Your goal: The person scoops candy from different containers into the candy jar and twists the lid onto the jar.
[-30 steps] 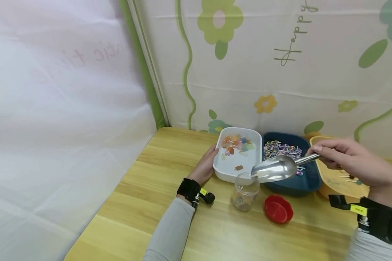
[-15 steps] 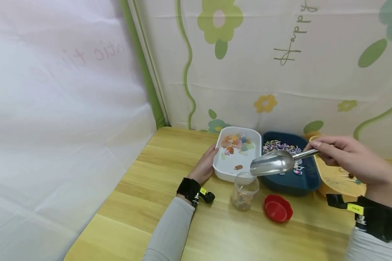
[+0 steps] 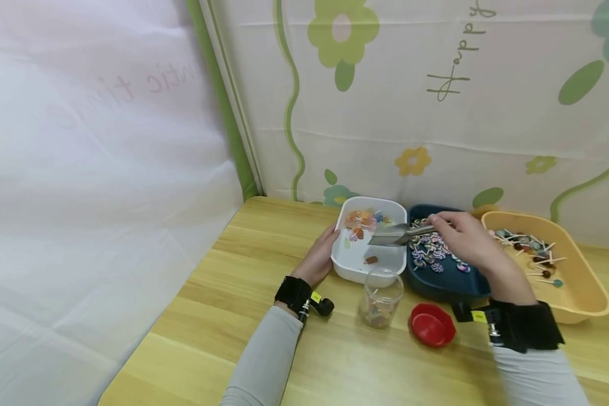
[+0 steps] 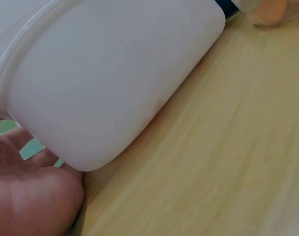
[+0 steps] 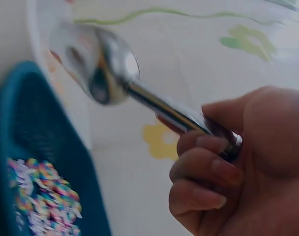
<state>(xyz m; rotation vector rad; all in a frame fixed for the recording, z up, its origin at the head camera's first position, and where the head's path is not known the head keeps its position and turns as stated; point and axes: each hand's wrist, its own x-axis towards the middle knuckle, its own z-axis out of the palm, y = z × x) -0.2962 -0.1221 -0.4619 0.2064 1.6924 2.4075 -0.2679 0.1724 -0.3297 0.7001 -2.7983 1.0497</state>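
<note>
My right hand (image 3: 462, 237) grips the handle of a metal scoop (image 3: 392, 233), its fingers curled round it in the right wrist view. The scoop's bowl hangs over the right part of a white plastic bin (image 3: 352, 265) with small colourful lollipop and popsicle pieces (image 3: 362, 220) inside. My left hand (image 3: 318, 256) holds that bin at its left side; in the left wrist view, the hand (image 4: 34, 194) lies against the bin's corner, fingertips hidden. In front of the bin stands a clear plastic cup (image 3: 383, 293), upright, with some small pieces at its bottom.
A dark blue bin (image 3: 449, 287) of swirl lollipop pieces adjoins the white bin. Right of it sits a yellow bin (image 3: 583, 287) holding small stick lollipops. A red scalloped dish (image 3: 432, 325) lies beside the cup on the wooden table (image 3: 208, 293). A printed curtain (image 3: 375, 129) hangs behind.
My right hand has moved left and slightly up with the scoop, from beside the cup's rim to over the white bin. More pieces lie in the cup. The left hand has stayed put.
</note>
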